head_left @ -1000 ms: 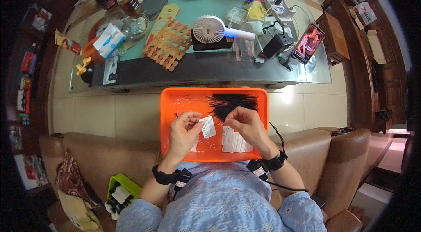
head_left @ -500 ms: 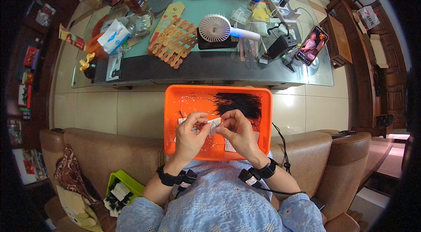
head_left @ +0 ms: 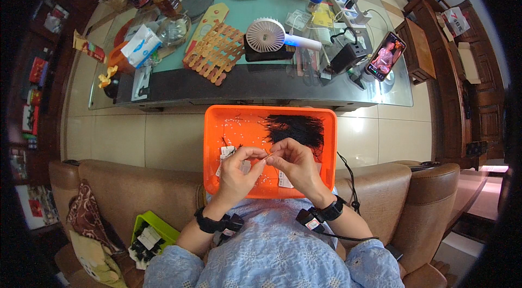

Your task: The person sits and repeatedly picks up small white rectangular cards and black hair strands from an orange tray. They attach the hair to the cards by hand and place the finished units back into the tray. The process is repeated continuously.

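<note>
Over an orange tray (head_left: 209,125) on my lap, both hands meet with fingers pinched. My left hand (head_left: 237,172) and my right hand (head_left: 298,165) touch at the fingertips around something thin and small that I cannot make out. A bundle of black strings (head_left: 296,130) lies at the tray's far right. One white printed tag (head_left: 226,152) lies beyond my left hand, with short black strands near it. Another white tag (head_left: 284,180) is below my right hand, partly covered by it. Small white bits (head_left: 232,123) are scattered on the tray floor.
A glass-topped table (head_left: 179,84) stands beyond the tray, holding a white handheld fan (head_left: 266,35), a wooden slatted mat (head_left: 215,54) and a lit phone (head_left: 387,57). On the sofa (head_left: 136,179), a green bin (head_left: 163,228) with dark and white items sits at left. A black cable (head_left: 352,184) hangs at right.
The white tag that showed between my fingertips no longer shows there. My hands have drawn closer together, and the left has shifted slightly, uncovering more of the tag at the tray's left.
</note>
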Available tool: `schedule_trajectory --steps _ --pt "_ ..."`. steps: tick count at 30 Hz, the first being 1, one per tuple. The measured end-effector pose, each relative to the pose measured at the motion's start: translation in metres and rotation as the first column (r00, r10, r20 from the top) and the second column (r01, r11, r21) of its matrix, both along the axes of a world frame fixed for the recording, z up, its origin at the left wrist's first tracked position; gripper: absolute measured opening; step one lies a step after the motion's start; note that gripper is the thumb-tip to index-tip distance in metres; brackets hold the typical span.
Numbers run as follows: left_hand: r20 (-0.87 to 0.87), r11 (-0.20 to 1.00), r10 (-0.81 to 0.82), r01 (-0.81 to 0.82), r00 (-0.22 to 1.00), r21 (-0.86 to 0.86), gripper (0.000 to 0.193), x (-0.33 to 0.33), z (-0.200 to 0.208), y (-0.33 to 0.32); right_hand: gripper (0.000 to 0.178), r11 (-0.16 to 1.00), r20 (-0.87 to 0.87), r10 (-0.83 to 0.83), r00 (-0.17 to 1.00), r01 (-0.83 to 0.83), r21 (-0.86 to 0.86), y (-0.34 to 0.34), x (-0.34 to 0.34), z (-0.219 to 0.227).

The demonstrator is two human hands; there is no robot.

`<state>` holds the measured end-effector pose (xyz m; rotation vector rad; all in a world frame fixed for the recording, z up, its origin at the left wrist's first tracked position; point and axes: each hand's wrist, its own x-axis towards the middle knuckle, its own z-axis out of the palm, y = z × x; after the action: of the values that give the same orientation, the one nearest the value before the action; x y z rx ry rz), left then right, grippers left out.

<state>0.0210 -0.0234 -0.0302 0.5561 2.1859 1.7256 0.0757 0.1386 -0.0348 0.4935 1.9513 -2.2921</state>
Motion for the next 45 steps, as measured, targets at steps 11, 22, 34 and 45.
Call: schedule_trajectory --steps 11,22,34,45 --pt "0.566 0.974 -0.092 -0.044 0.819 0.222 0.013 -0.007 -0.012 -0.005 0.014 0.986 -0.053 0.024 0.998 -0.015 0.165 -0.005 0.004 0.005" --pt "0.308 0.988 0.079 -0.115 0.948 0.103 0.009 -0.011 -0.007 -0.004 0.008 0.935 0.073 0.004 0.997 0.022 -0.355 0.005 0.005 0.01" --pt "0.511 0.97 0.05 -0.163 0.858 0.179 0.01 -0.007 -0.009 -0.012 0.01 1.0 0.07 -0.02 0.997 0.02 -0.003 -0.008 0.002 0.004" --pt "0.493 0.966 0.083 -0.191 0.866 0.172 0.01 -0.005 -0.007 -0.006 0.008 0.999 0.091 0.0 0.996 -0.004 0.041 -0.01 0.0 0.007"
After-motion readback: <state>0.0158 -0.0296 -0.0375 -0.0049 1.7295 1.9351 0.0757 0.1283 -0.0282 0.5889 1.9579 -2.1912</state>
